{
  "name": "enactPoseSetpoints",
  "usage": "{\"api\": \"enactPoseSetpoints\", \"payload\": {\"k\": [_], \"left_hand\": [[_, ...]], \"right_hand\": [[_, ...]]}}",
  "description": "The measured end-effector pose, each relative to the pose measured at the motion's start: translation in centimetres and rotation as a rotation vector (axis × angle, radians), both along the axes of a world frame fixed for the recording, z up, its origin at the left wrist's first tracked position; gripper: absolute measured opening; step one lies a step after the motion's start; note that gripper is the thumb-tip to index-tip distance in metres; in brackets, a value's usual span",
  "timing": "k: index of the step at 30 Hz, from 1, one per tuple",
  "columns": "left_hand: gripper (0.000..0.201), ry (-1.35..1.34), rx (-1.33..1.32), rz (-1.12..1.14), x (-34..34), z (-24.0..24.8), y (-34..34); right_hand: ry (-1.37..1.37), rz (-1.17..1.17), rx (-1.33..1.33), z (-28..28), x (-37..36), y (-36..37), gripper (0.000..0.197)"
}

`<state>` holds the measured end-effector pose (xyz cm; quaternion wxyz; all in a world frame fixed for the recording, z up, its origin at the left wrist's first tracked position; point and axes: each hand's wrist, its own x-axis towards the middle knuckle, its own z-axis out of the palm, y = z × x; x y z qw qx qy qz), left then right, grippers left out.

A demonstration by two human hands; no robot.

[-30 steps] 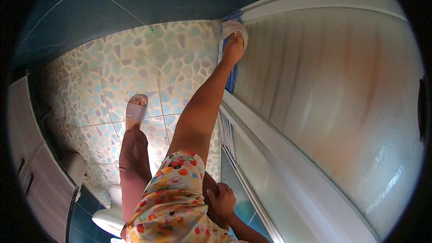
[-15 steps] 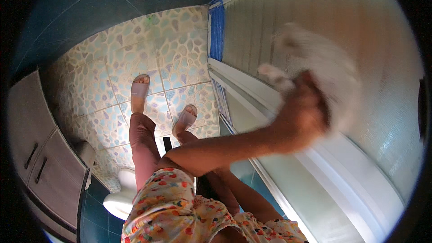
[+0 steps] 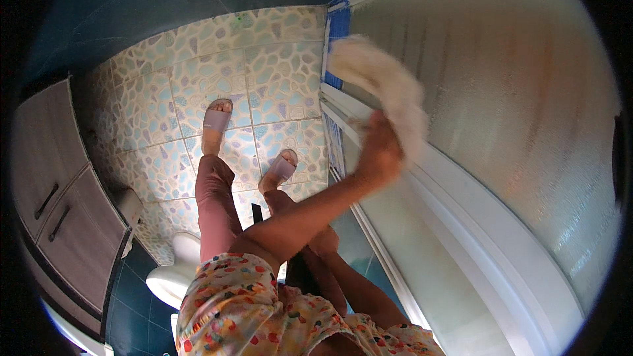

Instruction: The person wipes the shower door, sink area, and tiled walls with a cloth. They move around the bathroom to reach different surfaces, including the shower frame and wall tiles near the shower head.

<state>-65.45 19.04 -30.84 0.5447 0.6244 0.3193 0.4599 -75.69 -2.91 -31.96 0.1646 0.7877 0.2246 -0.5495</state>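
Note:
My left arm reaches across to the right, and my left hand (image 3: 381, 153) is closed round a white cloth (image 3: 386, 76). The cloth bunches and swings above the hand, its edges blurred, in front of the frosted shower panel (image 3: 488, 92) and its white frame rail (image 3: 461, 191). Whether the cloth touches the panel I cannot tell. My right hand (image 3: 324, 241) is low, just under my left forearm, near my right leg; its fingers are mostly hidden. Brownish vertical streaks and wet-looking ripples show on the panel.
Pebble-patterned tiles (image 3: 145, 125) lie under my sandalled feet. A grey cabinet (image 3: 49, 151) with black handles stands at left, with a white toilet (image 3: 173, 281) near it. Dark teal tiled wall (image 3: 132, 0) closes the far side. Blue edging (image 3: 339, 23) runs beside the panel's frame.
My left hand has moved left with the cloth, from over the panel toward its left frame edge. My right hand now shows from behind the left forearm. The view has shifted slightly.

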Motion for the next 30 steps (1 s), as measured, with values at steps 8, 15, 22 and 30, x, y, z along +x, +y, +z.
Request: {"api": "enactPoseSetpoints", "payload": {"k": [8,15,22,30], "left_hand": [[0.039,0.774,-0.185,0.147,0.3,-30.6,-0.1],[0.053,0.718,-0.457,-0.399,1.0,-10.5,-1.1],[0.056,-0.173,-0.175,-0.01,-0.2,6.5,-2.6],[0.048,0.054,-0.691,0.029,0.8,-14.2,-3.3]], "right_hand": [[-0.052,0.094,0.13,-0.5,0.6,-0.2,0.05],[-0.095,-0.035,0.074,-0.5,0.1,-0.7,0.043],[0.022,-0.019,-0.049,-0.1,0.3,-1.7,0.042],[-0.103,0.054,0.112,-0.3,-0.2,2.0,0.041]]}}
